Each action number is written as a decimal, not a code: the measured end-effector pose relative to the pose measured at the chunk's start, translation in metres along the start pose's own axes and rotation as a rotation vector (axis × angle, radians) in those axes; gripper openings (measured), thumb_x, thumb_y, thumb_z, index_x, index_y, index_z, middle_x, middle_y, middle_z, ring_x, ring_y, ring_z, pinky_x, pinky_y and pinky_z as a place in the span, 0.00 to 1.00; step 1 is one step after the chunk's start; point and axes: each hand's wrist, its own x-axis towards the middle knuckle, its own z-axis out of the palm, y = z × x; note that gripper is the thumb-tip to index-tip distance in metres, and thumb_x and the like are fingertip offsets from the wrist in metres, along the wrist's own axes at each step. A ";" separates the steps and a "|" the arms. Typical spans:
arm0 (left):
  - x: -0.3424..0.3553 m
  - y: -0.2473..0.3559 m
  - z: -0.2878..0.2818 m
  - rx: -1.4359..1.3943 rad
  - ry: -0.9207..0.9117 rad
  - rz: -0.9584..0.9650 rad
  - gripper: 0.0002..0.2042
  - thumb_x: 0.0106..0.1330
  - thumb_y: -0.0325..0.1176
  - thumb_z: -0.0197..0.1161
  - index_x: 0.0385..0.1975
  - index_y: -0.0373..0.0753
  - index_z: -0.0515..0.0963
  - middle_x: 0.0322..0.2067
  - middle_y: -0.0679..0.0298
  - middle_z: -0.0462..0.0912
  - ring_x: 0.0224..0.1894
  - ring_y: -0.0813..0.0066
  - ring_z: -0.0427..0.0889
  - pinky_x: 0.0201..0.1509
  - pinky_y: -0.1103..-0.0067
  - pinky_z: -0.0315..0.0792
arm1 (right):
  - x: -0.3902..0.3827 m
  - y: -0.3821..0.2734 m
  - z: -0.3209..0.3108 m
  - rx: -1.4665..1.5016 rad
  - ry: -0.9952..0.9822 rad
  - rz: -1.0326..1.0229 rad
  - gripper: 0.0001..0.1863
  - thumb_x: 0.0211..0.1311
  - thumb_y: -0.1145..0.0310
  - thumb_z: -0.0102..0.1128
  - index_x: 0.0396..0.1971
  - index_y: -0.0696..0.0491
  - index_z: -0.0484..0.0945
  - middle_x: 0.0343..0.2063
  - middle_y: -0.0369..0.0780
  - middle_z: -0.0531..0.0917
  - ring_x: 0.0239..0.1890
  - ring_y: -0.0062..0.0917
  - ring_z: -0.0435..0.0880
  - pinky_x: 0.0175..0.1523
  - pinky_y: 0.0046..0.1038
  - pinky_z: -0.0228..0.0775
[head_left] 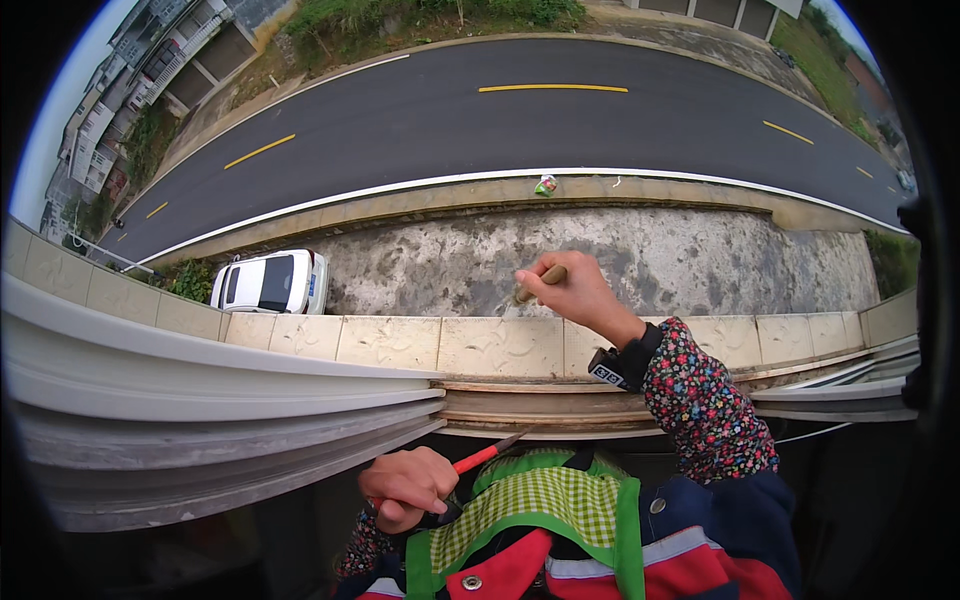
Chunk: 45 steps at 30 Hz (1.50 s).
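Observation:
My right hand (570,295) is closed on the wooden handle of a brush (551,275), held out above the cream tiled ledge (492,342) outside the window; its bristle end hangs low and is hard to make out. My left hand (410,488) grips a tool with a red handle (474,459) and a thin metal tip, which reaches the lower edge of the dirty brown sliding-window track (530,408). A small black device (614,368) is at my right wrist. Part of my green checked apron (525,505) shows below.
Stacked white sliding window frames (200,390) fill the left, with more frames (845,385) at right. Past the ledge is a drop to a stained concrete yard (680,260) with a parked white car (268,280); beyond run a road (500,130) and buildings (180,70).

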 end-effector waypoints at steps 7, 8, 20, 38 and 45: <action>-0.001 0.004 -0.006 0.053 -0.026 -0.066 0.25 0.78 0.43 0.51 0.26 0.23 0.75 0.08 0.66 0.63 0.06 0.77 0.55 0.10 0.75 0.48 | 0.029 -0.014 0.126 0.400 -0.276 -0.270 0.10 0.59 0.66 0.63 0.26 0.58 0.84 0.19 0.42 0.85 0.21 0.25 0.84 0.31 0.27 0.75; -0.001 0.005 -0.007 0.076 -0.042 -0.098 0.25 0.78 0.43 0.53 0.26 0.23 0.77 0.08 0.64 0.65 0.07 0.74 0.58 0.11 0.74 0.51 | 0.026 -0.014 0.120 0.356 -0.345 -0.330 0.10 0.58 0.67 0.62 0.26 0.58 0.84 0.19 0.42 0.85 0.21 0.24 0.85 0.30 0.27 0.75; -0.006 0.001 -0.028 0.137 -0.091 -0.169 0.27 0.73 0.47 0.59 0.22 0.25 0.82 0.14 0.59 0.76 0.16 0.62 0.76 0.21 0.70 0.71 | -0.061 0.000 -0.178 -1.030 -0.346 0.402 0.06 0.49 0.78 0.60 0.28 0.61 0.84 0.23 0.46 0.86 0.28 0.35 0.88 0.35 0.33 0.80; -0.012 -0.005 -0.027 0.361 -0.081 -0.258 0.28 0.73 0.51 0.55 0.21 0.30 0.81 0.08 0.68 0.62 0.10 0.69 0.67 0.18 0.73 0.64 | -0.109 0.029 -0.211 -1.036 -0.156 0.330 0.06 0.50 0.74 0.62 0.19 0.60 0.81 0.17 0.43 0.83 0.22 0.27 0.87 0.30 0.36 0.78; -0.007 -0.012 -0.029 0.264 -0.073 -0.316 0.23 0.72 0.45 0.57 0.26 0.29 0.83 0.17 0.54 0.78 0.21 0.59 0.79 0.31 0.70 0.75 | -0.098 -0.037 -0.133 -0.177 0.138 0.209 0.14 0.65 0.61 0.64 0.27 0.57 0.78 0.19 0.36 0.81 0.23 0.15 0.78 0.29 0.25 0.70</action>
